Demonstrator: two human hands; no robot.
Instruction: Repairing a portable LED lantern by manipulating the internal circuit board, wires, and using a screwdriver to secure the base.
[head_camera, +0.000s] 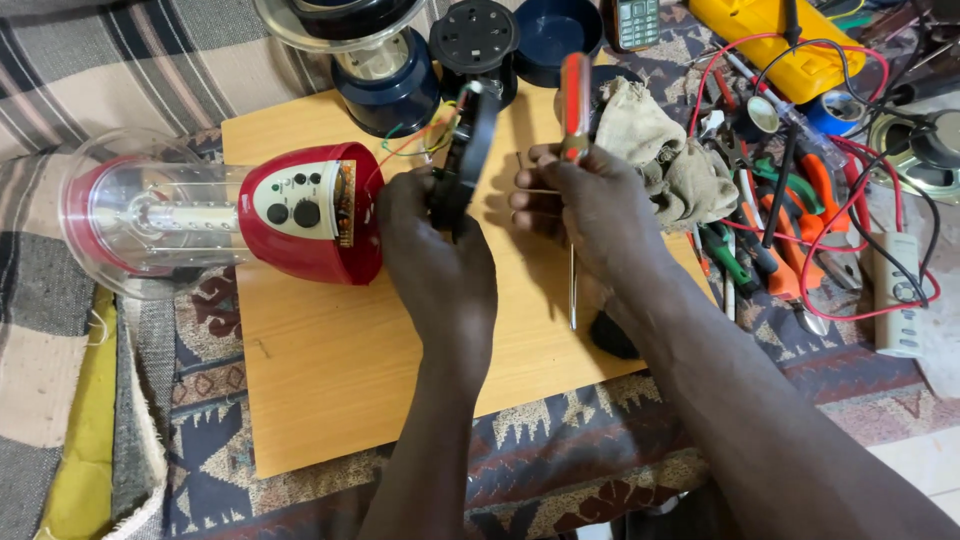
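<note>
1. A blue lantern base (385, 85) with a clear dome stands at the far edge of the wooden board (330, 380).
2. A round black cap (474, 38) and a dark blue bowl-shaped shell (556, 35) sit just beyond that far edge — side by side.
3. A crumpled beige rag (665, 155) lies at the board's far right corner.
4. A grey handset with a keypad (636, 20) rests past the shell.
5. A yellow meter (775, 40) lies off the board's right side, its red and black leads (860, 190) looping over a heap of pliers and cutters (775, 250).
6. A white power strip (898, 295) lies farthest right — beside a bare speaker (925, 150).
7. A patterned cloth (560, 450) shows beneath the board's near edge.
</note>
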